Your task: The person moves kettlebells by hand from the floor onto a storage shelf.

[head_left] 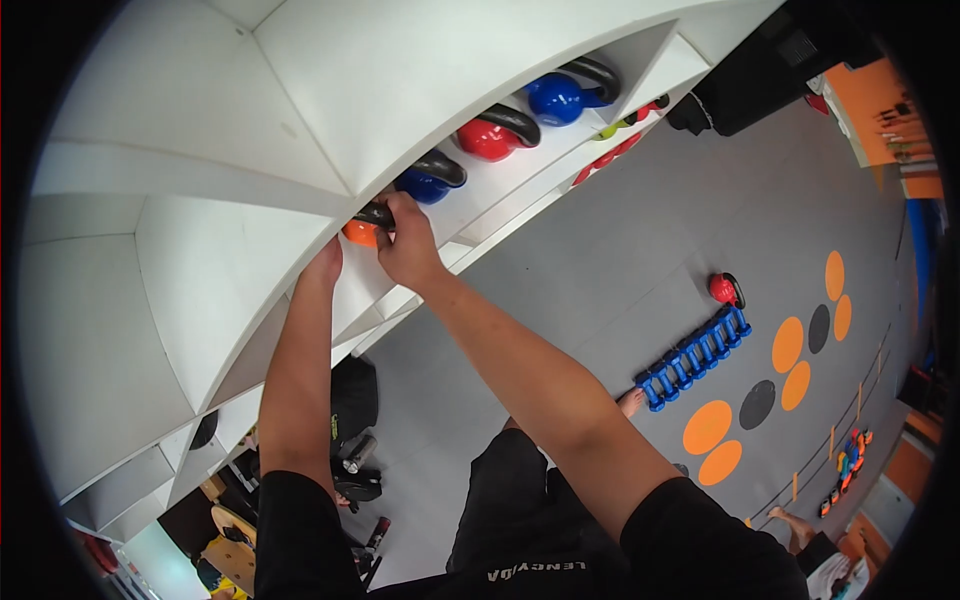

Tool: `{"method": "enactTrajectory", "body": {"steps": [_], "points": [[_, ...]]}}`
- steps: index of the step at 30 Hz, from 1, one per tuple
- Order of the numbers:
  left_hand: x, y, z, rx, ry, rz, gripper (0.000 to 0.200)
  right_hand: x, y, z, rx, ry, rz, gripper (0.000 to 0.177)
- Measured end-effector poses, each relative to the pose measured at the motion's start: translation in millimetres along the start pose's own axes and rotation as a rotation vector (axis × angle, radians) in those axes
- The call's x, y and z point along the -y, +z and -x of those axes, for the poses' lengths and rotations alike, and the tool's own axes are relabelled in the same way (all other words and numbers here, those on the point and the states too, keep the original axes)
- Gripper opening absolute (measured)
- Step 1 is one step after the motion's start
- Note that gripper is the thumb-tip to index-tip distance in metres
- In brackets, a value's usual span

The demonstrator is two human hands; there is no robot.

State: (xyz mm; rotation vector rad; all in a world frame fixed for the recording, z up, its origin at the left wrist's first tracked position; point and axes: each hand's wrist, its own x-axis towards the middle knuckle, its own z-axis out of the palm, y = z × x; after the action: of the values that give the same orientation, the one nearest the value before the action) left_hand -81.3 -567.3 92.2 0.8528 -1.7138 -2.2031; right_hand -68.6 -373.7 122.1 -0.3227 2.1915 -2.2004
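An orange kettlebell [360,233] with a black handle sits on a shelf of the white shelving unit [300,110]. My right hand [408,243] is closed around its handle, thumb on the near side. My left hand [326,262] reaches in beside the kettlebell's left side; the shelf's edge hides its fingers, so its grip does not show. Further along the same shelf stand a blue kettlebell [425,187], a red kettlebell [484,141] and another blue kettlebell [556,99], all with dark handles.
A row of blue dumbbells [690,358] lies on the grey floor, with a red kettlebell [722,288] at its far end. Bags [354,400] and a metal bottle [358,453] are below the shelves. Another person's leg [795,525] shows at lower right.
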Motion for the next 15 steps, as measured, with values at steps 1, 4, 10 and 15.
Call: {"method": "enactTrajectory", "body": {"steps": [1, 4, 10, 15], "points": [[-8, 14, 22, -0.033, 0.027, -0.101, 0.038, 5, -5, 4, -0.052, -0.056, 0.001, 0.050], [-3, 16, 60, 0.024, 0.171, -0.185, 0.050, 28, -25, 30, -0.147, -0.154, 0.021, 0.059], [57, 23, 208, 0.217, 0.204, -0.541, 0.053, 5, -126, 164, -0.103, 0.221, -0.234, 0.052], [138, 58, 371, 0.640, -0.307, -0.450, 0.047, -2, -244, 313, -0.160, 0.403, -0.181, 0.049]]}}
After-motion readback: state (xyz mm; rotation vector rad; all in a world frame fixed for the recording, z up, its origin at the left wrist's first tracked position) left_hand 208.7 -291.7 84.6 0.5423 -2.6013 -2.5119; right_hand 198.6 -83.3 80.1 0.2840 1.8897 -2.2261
